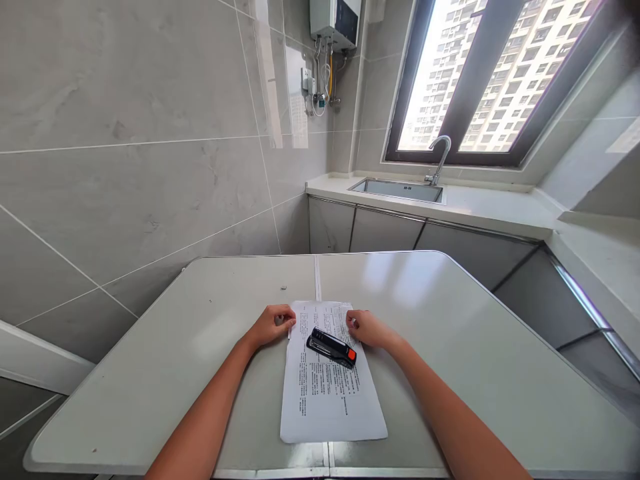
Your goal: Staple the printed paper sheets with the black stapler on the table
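Printed paper sheets (320, 413) lie on the table in front of me, their top edges slightly out of line. A black stapler (330, 347) with an orange-red patch at one end rests slantwise on the print. At the upper left edge of the paper, my left hand (273, 325) is closed, thumb and fingertips pinching the margin. My right hand (371, 329) has its fingers curled in on the upper right edge of the paper, just above the stapler's orange end. Neither hand touches the stapler.
The pale table (240, 427) has a seam down its middle. A small scrap (283, 288) lies beyond the paper. Behind stand a counter with a sink (400, 189) and faucet (440, 160), under a window. A water heater (334, 23) hangs on the tiled wall (125, 73).
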Demonstrator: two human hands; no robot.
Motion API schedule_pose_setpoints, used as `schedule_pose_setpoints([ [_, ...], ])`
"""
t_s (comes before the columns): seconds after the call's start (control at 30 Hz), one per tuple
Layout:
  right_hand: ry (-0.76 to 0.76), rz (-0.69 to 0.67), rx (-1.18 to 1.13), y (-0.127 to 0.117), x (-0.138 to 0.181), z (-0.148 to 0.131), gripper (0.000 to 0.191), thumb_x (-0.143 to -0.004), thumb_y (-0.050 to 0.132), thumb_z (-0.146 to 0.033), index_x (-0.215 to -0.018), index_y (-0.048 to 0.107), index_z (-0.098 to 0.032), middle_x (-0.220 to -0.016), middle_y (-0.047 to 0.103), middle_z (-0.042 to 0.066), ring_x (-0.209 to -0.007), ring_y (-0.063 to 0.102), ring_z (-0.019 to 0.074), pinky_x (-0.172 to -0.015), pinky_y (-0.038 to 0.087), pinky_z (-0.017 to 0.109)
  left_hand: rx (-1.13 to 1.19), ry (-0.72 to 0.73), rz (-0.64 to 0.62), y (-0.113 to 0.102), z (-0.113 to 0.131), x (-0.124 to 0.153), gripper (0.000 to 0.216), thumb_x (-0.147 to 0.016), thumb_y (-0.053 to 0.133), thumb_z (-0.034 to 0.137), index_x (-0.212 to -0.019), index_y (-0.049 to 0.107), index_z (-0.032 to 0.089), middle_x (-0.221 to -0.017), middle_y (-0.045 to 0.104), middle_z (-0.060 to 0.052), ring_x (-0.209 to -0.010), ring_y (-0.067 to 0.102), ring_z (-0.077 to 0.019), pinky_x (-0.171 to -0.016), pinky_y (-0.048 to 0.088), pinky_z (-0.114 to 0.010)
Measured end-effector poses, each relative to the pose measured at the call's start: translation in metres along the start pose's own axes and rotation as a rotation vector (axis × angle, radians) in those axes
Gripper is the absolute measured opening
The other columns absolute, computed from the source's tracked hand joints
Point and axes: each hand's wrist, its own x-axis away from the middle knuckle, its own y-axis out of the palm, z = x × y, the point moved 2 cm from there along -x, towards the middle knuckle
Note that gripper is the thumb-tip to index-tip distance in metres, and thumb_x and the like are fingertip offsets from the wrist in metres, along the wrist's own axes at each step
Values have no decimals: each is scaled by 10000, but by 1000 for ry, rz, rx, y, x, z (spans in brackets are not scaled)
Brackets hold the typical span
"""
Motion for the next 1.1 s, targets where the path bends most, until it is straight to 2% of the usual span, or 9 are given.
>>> schedule_pose_setpoints([
  [0.17, -26, -56, -33, -1, 1, 4, 147, -738, 611, -70, -750, 548, -202, -668, 638, -23, -603, 559, 121, -605, 346, 233, -134, 94, -148, 9, 7, -3, 210, -920, 661, 362, -1061, 738, 227, -1019, 665, -53, -868, 605, -177, -898, 456, -324],
  [0.27, -51, -89, -97, -1, 4, 3, 140, -760, 600, -82, -767, 545, -211, -600, 612, -43, -528, 537, 119, -587, 348, 240, -202, 91, -177, 10, 5, -4, 241, -952, 609, 349, -1133, 733, 248, -937, 658, -37, -820, 610, -170, -938, 437, -347],
  [0.47, -229, 19, -34, -4, 7, -9, 127, -778, 621, -102, -761, 576, -220, -666, 582, -20, -618, 464, 139, -595, 292, 253, -237, 62, -179, 10, -4, -2, 298, -963, 600, 429, -1131, 774, 255, -805, 661, -29, -731, 584, -165, -899, 432, -355],
  [0.57, -284, 82, -5, -7, 10, -18, 155, -809, 694, -207, -738, 556, -218, -631, 513, -31, -630, 420, 139, -611, 272, 256, -242, 64, -163, 9, -4, -2, 285, -958, 611, 424, -1120, 774, 256, -753, 642, -14, -732, 580, -166, -895, 431, -349],
  [0.67, -467, -33, -157, -3, 16, -33, 286, -884, 687, -440, -788, 528, -223, -632, 404, -62, -617, 345, 122, -610, 279, 249, -238, 61, -154, 9, -4, -1, 269, -956, 616, 415, -1112, 771, 261, -758, 641, -3, -691, 561, -150, -894, 433, -345],
  [0.77, -609, -181, -208, 10, 24, -48, 464, -774, 780, -581, -933, 521, -231, -757, 461, -61, -666, 359, 119, -613, 296, 240, -227, 59, -144, 9, -5, -2, 256, -951, 624, 414, -1094, 768, 258, -752, 637, 3, -679, 558, -146, -895, 435, -345],
  [0.87, -607, -189, -70, 23, 30, -58, 605, -657, 877, -497, -1071, 521, -237, -903, 564, -30, -723, 443, 136, -641, 337, 245, -217, 73, -143, 9, -6, -2, 247, -946, 632, 413, -1077, 771, 257, -737, 633, 1, -710, 580, -155, -892, 435, -343],
  [1.0, -712, -138, 30, 28, 34, -66, 428, -759, 728, -239, -1165, 595, -247, -1037, 636, 32, -887, 568, 201, -784, 431, 297, -213, 78, -144, 9, -6, -2, 244, -949, 629, 405, -1080, 773, 258, -739, 631, 1, -713, 580, -156, -887, 436, -340],
  [1.1, -728, -70, -6, 25, 31, -62, 364, -840, 670, -224, -1202, 640, -252, -1046, 668, 54, -948, 603, 226, -837, 460, 335, -199, 84, -150, 9, -5, -2, 235, -947, 625, 388, -1073, 770, 252, -742, 627, 2, -712, 570, -153, -892, 434, -339],
])
